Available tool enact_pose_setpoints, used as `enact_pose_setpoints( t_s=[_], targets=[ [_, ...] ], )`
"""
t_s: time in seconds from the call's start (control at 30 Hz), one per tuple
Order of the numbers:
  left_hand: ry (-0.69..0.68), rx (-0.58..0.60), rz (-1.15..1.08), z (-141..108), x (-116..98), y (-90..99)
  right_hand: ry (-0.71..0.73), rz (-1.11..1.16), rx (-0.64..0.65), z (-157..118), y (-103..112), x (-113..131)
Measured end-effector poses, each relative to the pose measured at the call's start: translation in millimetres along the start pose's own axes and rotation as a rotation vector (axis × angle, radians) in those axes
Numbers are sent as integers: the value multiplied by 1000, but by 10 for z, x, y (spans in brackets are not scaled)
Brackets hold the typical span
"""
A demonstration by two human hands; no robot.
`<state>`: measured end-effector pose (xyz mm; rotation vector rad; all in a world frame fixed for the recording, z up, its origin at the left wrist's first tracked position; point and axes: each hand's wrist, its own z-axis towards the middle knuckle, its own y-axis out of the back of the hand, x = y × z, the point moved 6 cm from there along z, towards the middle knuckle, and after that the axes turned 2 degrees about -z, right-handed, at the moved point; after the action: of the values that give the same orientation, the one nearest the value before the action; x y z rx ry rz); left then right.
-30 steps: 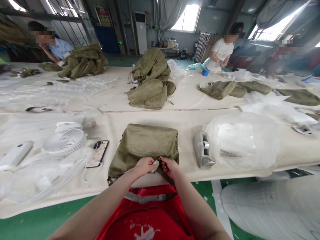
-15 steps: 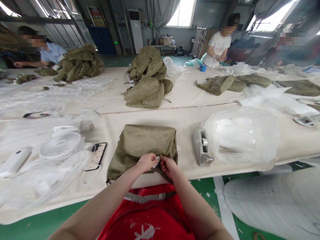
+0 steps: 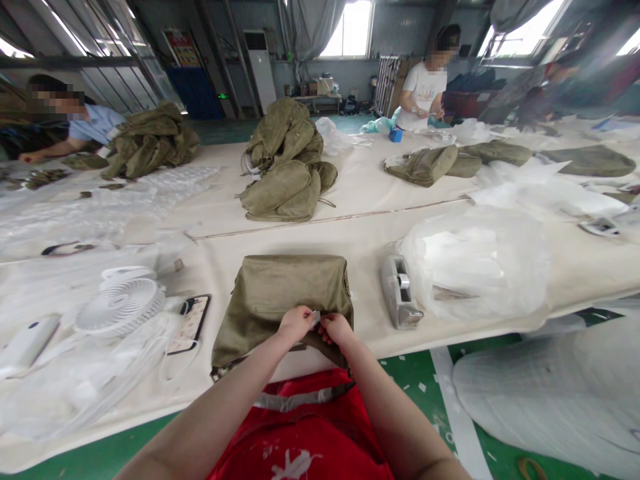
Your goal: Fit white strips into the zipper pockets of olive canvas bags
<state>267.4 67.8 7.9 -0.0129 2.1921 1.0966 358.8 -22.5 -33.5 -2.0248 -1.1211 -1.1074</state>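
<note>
An olive-green bag (image 3: 295,283) lies on the cream-covered table in front of me. Over its near edge, my left hand (image 3: 297,323) pinches a small white piece (image 3: 315,319), paper or film; which of the two I cannot tell. My right hand (image 3: 336,331) is beside it, fingers closed at the bag's near right edge, and what they hold is hidden. Below the hands hangs an olive strap (image 3: 323,347). A strap in greyish wrapping (image 3: 287,401) droops across my red apron.
Right of the bag stand a tape dispenser (image 3: 401,293) and a clear plastic bag of white sheets (image 3: 475,260). To the left lie a phone (image 3: 190,325), a white fan (image 3: 120,307) and plastic film. More olive bags (image 3: 285,190) are piled beyond. Co-workers stand across the table.
The camera view has shifted slightly. Both hands stay together at the bag's near edge, with the white piece still in my left fingers and only small finger movement.
</note>
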Motion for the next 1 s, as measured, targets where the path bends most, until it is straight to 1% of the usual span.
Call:
enact_pose_setpoints(
  t_s=[0.13, 0.33, 0.5, 0.57, 0.63, 0.77, 0.87, 1.0],
  targets=[
    [7, -32, -34, 0, 33, -12, -8, -24, -10, -11, -4, -4],
    [9, -22, -62, -5, 66, -8, 5, -31, -125, 1, -44, -56],
    [21, -38, -114, -9, 71, -25, 68, -39, -212, -5, -28, -57],
    [35, -55, -143, -17, 74, -28, 70, -3, -206, -7, -23, -53],
    [47, -70, -164, -27, 78, -31, 45, 33, -168, -2, -29, -57],
    [56, -85, -178, -31, 89, -35, -2, 17, -110, 17, -42, -55],
    [53, -97, -162, -17, 86, -28, -9, -14, -129, 32, -38, -55],
    [41, -125, -112, -49, 50, -29, -24, -54, -204, 56, -23, -67]
  ],
)
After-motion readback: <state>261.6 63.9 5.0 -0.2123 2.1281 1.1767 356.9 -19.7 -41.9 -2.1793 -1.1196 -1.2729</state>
